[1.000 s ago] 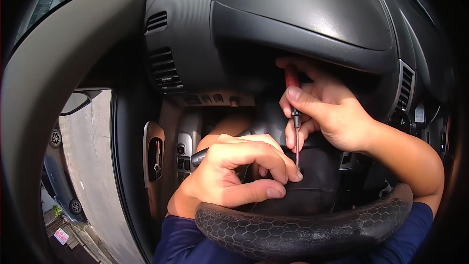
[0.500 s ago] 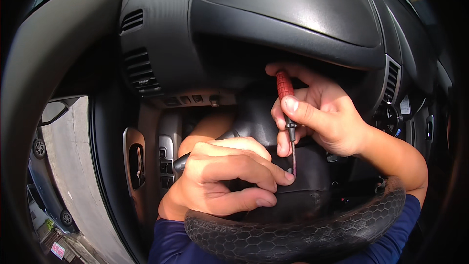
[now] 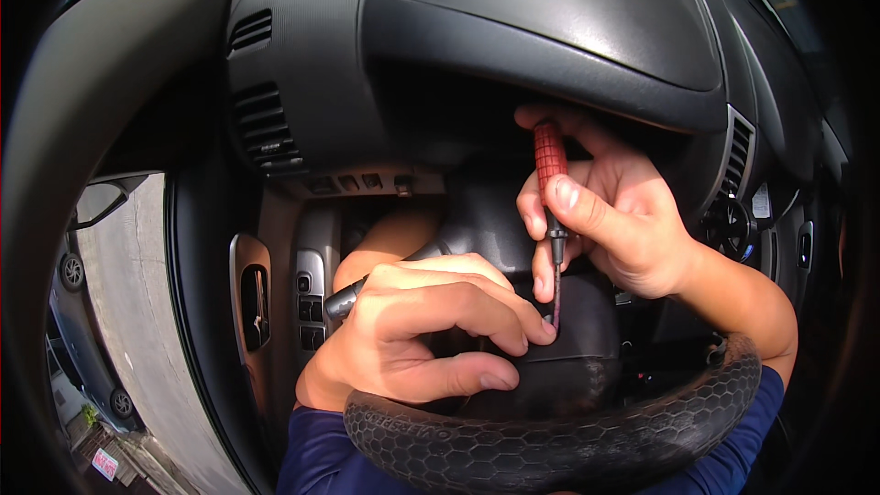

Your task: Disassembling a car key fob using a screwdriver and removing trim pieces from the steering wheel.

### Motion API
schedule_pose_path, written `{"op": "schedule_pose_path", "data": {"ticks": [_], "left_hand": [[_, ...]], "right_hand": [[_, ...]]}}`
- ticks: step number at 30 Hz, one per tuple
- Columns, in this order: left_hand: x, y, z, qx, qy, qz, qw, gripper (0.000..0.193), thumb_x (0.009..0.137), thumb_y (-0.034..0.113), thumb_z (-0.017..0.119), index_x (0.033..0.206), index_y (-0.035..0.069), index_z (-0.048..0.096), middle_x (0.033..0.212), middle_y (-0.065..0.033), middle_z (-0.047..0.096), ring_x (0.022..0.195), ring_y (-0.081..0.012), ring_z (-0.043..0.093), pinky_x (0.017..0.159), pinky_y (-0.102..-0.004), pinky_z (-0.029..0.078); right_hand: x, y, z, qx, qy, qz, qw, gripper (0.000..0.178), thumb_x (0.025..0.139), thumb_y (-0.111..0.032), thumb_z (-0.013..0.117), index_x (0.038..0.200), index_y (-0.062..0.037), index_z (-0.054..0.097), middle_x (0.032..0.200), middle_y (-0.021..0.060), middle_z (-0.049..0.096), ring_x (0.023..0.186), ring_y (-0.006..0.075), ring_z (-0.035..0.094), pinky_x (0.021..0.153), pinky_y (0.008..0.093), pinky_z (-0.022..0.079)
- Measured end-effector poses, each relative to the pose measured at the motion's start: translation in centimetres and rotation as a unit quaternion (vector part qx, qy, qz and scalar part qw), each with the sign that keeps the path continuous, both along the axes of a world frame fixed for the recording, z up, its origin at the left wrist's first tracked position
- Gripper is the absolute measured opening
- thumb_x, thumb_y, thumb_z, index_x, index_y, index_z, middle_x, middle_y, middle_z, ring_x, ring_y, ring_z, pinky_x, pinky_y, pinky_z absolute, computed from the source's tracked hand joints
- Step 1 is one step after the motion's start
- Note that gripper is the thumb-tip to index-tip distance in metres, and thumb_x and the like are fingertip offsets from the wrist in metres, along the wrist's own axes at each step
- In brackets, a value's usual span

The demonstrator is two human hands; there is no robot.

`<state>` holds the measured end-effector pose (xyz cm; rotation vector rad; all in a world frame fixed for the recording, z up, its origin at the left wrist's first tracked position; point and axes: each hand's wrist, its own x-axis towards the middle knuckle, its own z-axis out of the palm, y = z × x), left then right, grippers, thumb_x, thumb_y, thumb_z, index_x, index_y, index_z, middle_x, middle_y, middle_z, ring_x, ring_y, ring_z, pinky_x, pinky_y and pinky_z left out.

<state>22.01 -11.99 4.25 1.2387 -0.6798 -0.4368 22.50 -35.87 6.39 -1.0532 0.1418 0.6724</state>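
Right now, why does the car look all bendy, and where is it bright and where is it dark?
In the head view, the fisheye lens bows the door frame and the rim is black; sun lights the right hand, the left hand and the red-handled screwdriver; under the dashboard hood lies deep shadow; the hands look sharp, not blurred.

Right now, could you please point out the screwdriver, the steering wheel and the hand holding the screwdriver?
screwdriver (image 3: 550, 154), head view, on its red handle.
steering wheel (image 3: 550, 447), head view, on the near rim with the honeycomb cover.
right hand (image 3: 623, 220), head view, on the back of the hand.
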Motion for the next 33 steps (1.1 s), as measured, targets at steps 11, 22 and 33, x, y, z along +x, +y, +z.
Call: {"op": "schedule_pose_path", "data": {"ticks": [11,22,33], "left_hand": [[-2.5,6.3,1.2,-0.161,0.213,-0.04,0.963,0.053,0.109,0.039,0.057,0.121,-0.013,0.059,0.135,-0.0504,0.052,0.124,-0.0482,0.065,0.108,-0.0515,0.053],[-14.2,14.7,-3.0,0.579,-0.26,0.437,0.637,0.035,0.087,0.004,0.08,0.12,-0.002,0.069,0.133,-0.0216,0.066,0.117,-0.0396,0.068,0.097,-0.0428,0.055],[-30.0,16.6,-10.9,0.712,-0.085,0.444,0.538,0.037,0.092,0.027,0.074,0.121,0.004,0.066,0.118,-0.0155,0.064,0.109,-0.0383,0.062,0.093,-0.0471,0.051]], "right_hand": [[-0.6,1.2,-0.1,-0.095,-0.049,-0.025,0.994,0.078,0.105,-0.033,0.066,0.159,0.0,0.02,0.086,0.0118,0.066,0.064,0.0253,0.074,0.057,0.0302,0.06],[-0.7,2.0,-0.1,-0.131,-0.073,-0.055,0.987,0.075,0.104,-0.036,0.067,0.159,-0.0004,0.03,0.083,0.0069,0.063,0.059,0.0163,0.068,0.057,0.0272,0.061],[-0.7,1.0,-2.1,-0.117,-0.048,-0.074,0.989,0.062,0.104,-0.027,0.069,0.157,-0.0095,0.041,0.081,0.0082,0.061,0.058,0.0136,0.066,0.053,0.0263,0.058]]}}
